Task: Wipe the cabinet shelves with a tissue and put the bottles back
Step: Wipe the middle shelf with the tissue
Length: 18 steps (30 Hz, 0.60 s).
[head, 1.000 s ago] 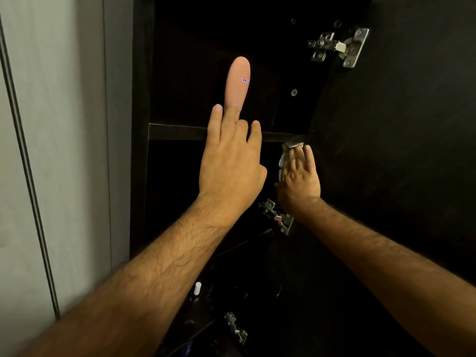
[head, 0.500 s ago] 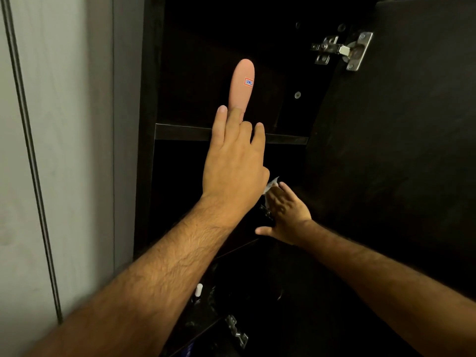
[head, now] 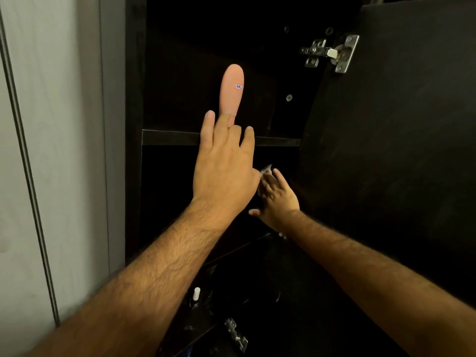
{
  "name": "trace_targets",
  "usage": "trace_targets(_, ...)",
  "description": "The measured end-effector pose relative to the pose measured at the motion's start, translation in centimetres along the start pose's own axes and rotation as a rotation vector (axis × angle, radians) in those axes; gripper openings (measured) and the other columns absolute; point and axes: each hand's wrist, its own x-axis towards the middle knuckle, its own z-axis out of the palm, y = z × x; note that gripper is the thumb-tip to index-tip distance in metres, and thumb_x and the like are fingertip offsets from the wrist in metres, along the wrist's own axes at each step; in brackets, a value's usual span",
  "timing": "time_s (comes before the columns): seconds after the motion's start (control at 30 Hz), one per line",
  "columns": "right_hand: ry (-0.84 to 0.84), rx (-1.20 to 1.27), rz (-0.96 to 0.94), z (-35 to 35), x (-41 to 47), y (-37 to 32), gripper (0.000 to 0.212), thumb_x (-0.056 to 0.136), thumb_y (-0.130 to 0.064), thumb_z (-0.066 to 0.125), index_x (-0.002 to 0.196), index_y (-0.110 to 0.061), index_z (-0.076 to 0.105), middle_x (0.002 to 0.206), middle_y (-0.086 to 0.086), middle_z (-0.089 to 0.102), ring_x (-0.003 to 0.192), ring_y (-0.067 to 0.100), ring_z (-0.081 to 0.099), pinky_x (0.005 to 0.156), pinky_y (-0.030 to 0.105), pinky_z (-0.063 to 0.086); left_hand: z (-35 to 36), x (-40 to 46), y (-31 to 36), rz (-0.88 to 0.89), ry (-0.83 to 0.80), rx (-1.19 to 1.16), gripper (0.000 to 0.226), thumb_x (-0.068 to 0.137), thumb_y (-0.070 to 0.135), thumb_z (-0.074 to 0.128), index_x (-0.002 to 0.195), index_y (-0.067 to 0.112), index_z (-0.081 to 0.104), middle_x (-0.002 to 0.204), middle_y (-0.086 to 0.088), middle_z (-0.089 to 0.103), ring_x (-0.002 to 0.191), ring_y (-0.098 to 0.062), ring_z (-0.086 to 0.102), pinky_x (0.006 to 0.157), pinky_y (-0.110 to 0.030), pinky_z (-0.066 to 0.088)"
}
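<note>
Nearest, low on dark lower shelf point(head: 231, 253): small white-capped bottle point(head: 196, 294), likely light, smooth; grip round body. Farther, right hand point(head: 277, 199) pinches crumpled tissue point(head: 266, 170): soft, tears easily, hold bunched. Beyond, left hand point(head: 224, 171) grasps base of pink bottle point(head: 231, 90) at upper shelf edge point(head: 170, 137); probably slippery plastic.

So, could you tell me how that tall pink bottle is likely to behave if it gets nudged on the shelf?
The pink bottle looks tall and slim, so it would probably tip easily. Its rounded body suggests it could roll along the shelf once down. The left hand holds it only at its base, so the grip may let it wobble.
</note>
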Motion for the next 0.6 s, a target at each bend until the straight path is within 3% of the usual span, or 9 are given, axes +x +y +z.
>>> trace_targets(0.13,-0.001,-0.019,-0.042,1.3,-2.3,-1.0,0.088,0.093,-0.069,0.006,0.153,-0.006,0.002,0.163,0.013,0.001,0.149,0.029,-0.012,0.115,0.052,-0.021,0.1,0.0,0.0,0.012,0.003,-0.004,0.066,0.085,0.043,0.053,0.144,0.014,0.043,0.139,-0.011,0.050,0.143,-0.032,0.026,0.119,-0.050,-0.001)
trace_targets(0.3,-0.012,-0.088,-0.096,1.6,-4.7,-1.2,0.068,0.101,-0.048,0.018,0.153,-0.006,0.007,0.163,0.015,0.001,0.149,0.032,-0.010,0.107,0.057,-0.028,0.4,0.0,-0.1,0.009,0.013,-0.021,0.065,0.084,0.040,0.055,0.143,0.013,0.044,0.137,-0.012,0.052,0.143,-0.032,0.027,0.120,-0.051,0.001)
trace_targets(0.4,0.008,-0.024,-0.123,1.9,-6.0,-0.8,0.061,0.100,-0.040,0.026,0.152,-0.009,0.022,0.162,0.016,0.012,0.150,0.033,-0.001,0.111,0.056,-0.023,0.4,-0.1,0.0,0.008,0.016,-0.036,0.065,0.084,0.039,0.055,0.142,0.013,0.045,0.136,-0.012,0.052,0.142,-0.032,0.027,0.120,-0.050,0.001)
trace_targets(0.53,0.048,0.116,-0.190,1.6,-7.1,-0.1,0.046,0.098,-0.027,0.037,0.139,-0.013,0.051,0.153,0.014,0.038,0.148,0.029,0.018,0.108,0.051,-0.028,0.2,-0.1,-0.1,0.013,0.009,-0.037,0.066,0.083,0.040,0.056,0.142,0.012,0.045,0.137,-0.013,0.051,0.142,-0.033,0.028,0.119,-0.051,0.002)
trace_targets(0.6,0.053,0.169,-0.218,1.4,-7.4,0.3,0.041,0.097,-0.022,0.038,0.133,-0.014,0.057,0.149,0.011,0.045,0.147,0.026,0.023,0.109,0.048,-0.026,0.1,-0.1,-0.1,0.019,0.004,-0.034,0.067,0.083,0.040,0.057,0.142,0.011,0.044,0.139,-0.013,0.049,0.142,-0.033,0.027,0.119,-0.051,0.001)
